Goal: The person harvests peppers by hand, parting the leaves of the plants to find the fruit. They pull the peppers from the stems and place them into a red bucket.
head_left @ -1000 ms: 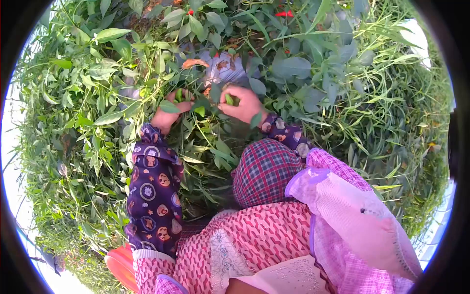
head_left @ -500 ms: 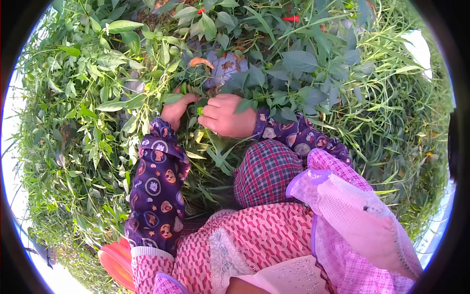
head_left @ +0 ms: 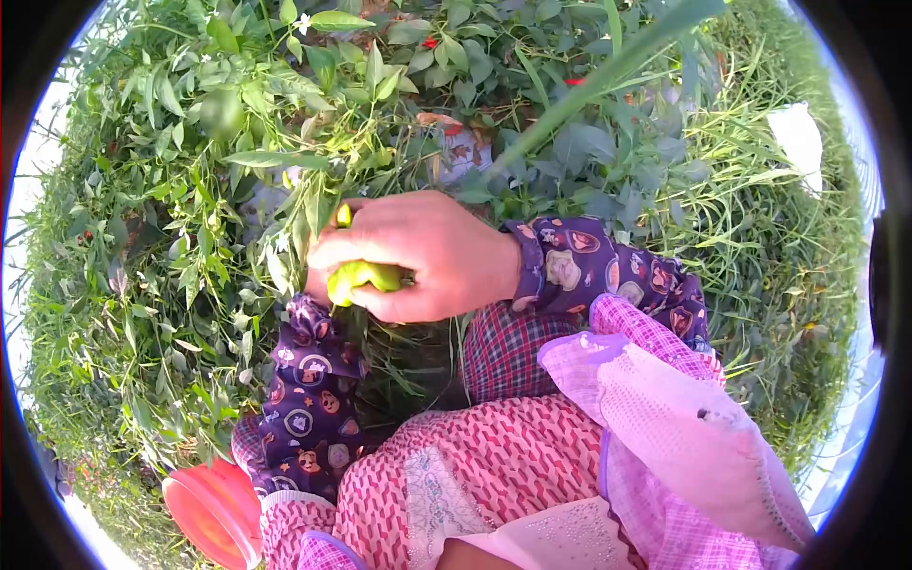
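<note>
My right hand (head_left: 427, 252) is closed around a light-green pepper (head_left: 366, 277), which shows between the thumb and fingers. It crosses over my left hand (head_left: 318, 283), of which only a strip near the wrist shows; the left fingers are hidden behind the right ones. A second small bit of green pepper (head_left: 344, 217) pokes up just above the right fingers. Leafy pepper plants (head_left: 285, 171) surround both hands, with stems and leaves right at the fingertips.
A red bucket (head_left: 214, 513) stands at the lower left beside my body. Red peppers (head_left: 429, 43) show among leaves at the top. Whitish ground sheeting (head_left: 461, 157) shows between the plants. Tall grass (head_left: 750, 190) grows on the right, with a white piece (head_left: 798, 147) lying in it. A long blade crosses the upper right.
My right hand has come up closer to the camera and moved left over my left hand, with more green pepper showing in it. The red bucket shows more fully.
</note>
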A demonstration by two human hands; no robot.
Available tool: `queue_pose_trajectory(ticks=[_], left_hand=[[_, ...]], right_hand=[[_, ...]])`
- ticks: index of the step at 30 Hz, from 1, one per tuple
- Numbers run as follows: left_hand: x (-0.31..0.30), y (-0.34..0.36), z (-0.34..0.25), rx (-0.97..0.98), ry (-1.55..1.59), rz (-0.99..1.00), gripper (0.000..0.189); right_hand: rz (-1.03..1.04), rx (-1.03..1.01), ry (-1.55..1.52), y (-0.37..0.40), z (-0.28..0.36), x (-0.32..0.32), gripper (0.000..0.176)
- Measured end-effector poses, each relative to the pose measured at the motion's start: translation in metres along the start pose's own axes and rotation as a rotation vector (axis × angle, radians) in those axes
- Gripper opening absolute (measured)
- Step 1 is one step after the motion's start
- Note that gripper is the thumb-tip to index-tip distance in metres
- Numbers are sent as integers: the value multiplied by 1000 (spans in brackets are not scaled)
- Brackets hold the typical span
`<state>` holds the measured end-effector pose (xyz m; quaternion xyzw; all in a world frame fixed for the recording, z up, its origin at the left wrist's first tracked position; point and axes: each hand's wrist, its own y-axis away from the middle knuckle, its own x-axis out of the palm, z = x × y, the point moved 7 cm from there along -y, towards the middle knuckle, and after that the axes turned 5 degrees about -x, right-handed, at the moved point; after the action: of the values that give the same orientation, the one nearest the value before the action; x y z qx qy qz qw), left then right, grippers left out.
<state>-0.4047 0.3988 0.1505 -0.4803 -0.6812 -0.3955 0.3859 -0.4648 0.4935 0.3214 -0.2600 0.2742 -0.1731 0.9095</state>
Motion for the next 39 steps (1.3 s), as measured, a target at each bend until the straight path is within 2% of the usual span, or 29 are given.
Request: queue_pose_trajectory(ticks=[2,3,4,6,7,8,10,12,13,14,16,19,22,26,27,28,32,34,36,38,39], left_hand=[[-9,19,-49,-130,-899,-329,32],[2,33,-64,-124,-748,-357,35],[11,48,-77,-112,-598,-380,38],[30,75,-83,-202,-90,-204,43],[35,89,-83,-167,-32,-213,45],[41,100,-81,-131,25,-221,47],[52,121,-73,-104,223,-130,53],[37,142,-77,-31,411,-71,53],[25,154,-77,37,418,-247,49],[27,159,-83,101,448,-134,46],[18,173,-82,219,410,-141,45],[5,198,-91,249,388,-130,48],[13,218,-102,287,411,-129,50],[-19,239,-92,254,302,-254,42],[-23,245,-94,256,277,-288,43],[-30,251,-94,264,236,-376,45],[-20,264,-107,225,192,-274,41],[-7,272,-135,329,243,-176,26],[-7,313,-184,531,104,-304,21],[-11,386,-242,842,-103,-609,17],[-17,433,-273,989,-337,-807,16]], right_hand=[[-123,483,-400,1,-42,-1,20],[-104,670,-519,-1,-50,2,17],[-64,664,-501,-5,-52,9,16],[33,633,-484,-13,-51,37,17],[10,484,-657,-23,-42,58,19],[61,464,-605,-33,-28,72,20],[231,134,-120,-55,1,98,17],[222,-104,70,-65,32,130,21],[256,-152,72,-66,41,147,23],[286,-194,77,-66,51,160,26],[386,-250,248,-61,64,183,39],[454,-214,338,-62,72,205,53],[489,-150,298,-66,72,219,59],[538,-123,278,-57,68,230,67],[589,-114,266,-55,67,235,75],[593,-110,270,-54,67,236,75],[565,-120,80,-50,69,231,86],[560,-75,-113,-55,69,223,80],[571,-81,-29,-52,60,219,64],[653,21,102,-38,34,218,48],[725,88,96,-33,24,218,45]])
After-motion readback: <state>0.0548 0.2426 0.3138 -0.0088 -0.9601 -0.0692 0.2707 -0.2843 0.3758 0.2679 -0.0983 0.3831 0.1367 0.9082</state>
